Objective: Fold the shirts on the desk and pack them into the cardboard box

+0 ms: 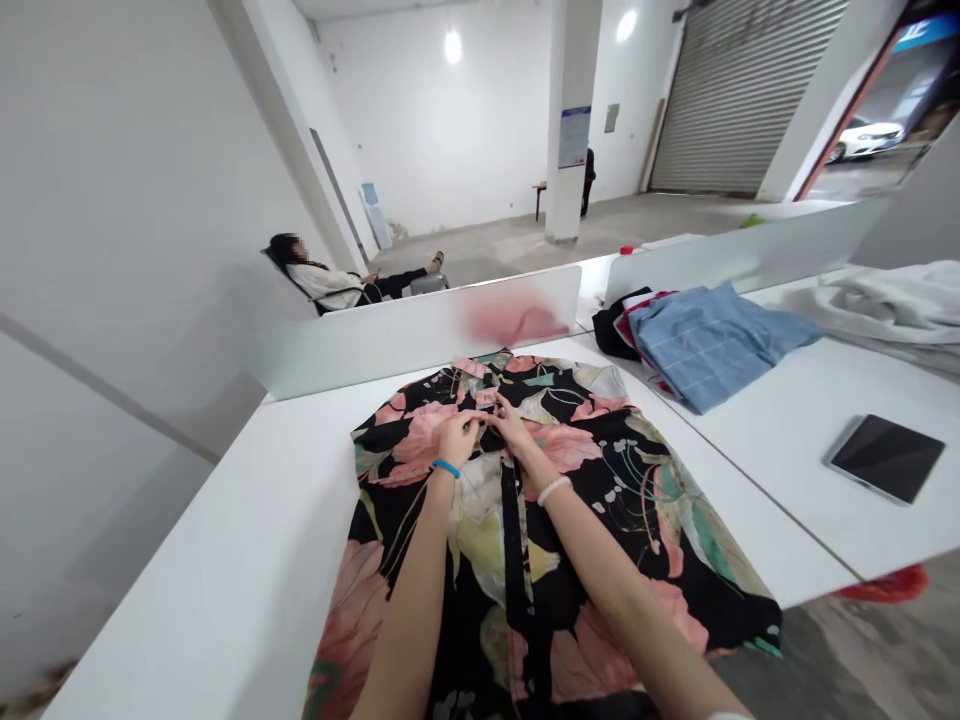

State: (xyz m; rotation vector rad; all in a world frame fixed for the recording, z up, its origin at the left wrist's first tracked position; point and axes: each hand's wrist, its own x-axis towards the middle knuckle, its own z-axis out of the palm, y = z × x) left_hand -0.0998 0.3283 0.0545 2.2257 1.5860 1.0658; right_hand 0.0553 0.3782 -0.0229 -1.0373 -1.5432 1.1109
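A black shirt with a pink and green flower print (pixel 600 490) lies spread flat on the white table (pixel 225 560), collar at the far end. My left hand (pixel 457 436), with a blue wristband, and my right hand (pixel 511 424), with a white wristband, meet at the upper part of the shirt's front placket just below the collar. Both hands pinch the fabric there with fingers closed. What sits between the fingertips is too small to make out.
A frosted divider panel (pixel 420 335) stands behind the shirt. To the right lie a folded blue checked garment (pixel 712 345), a grey-white cloth pile (pixel 892 305) and a dark tablet (pixel 886 458). A person reclines in a chair (pixel 330 282) beyond the divider.
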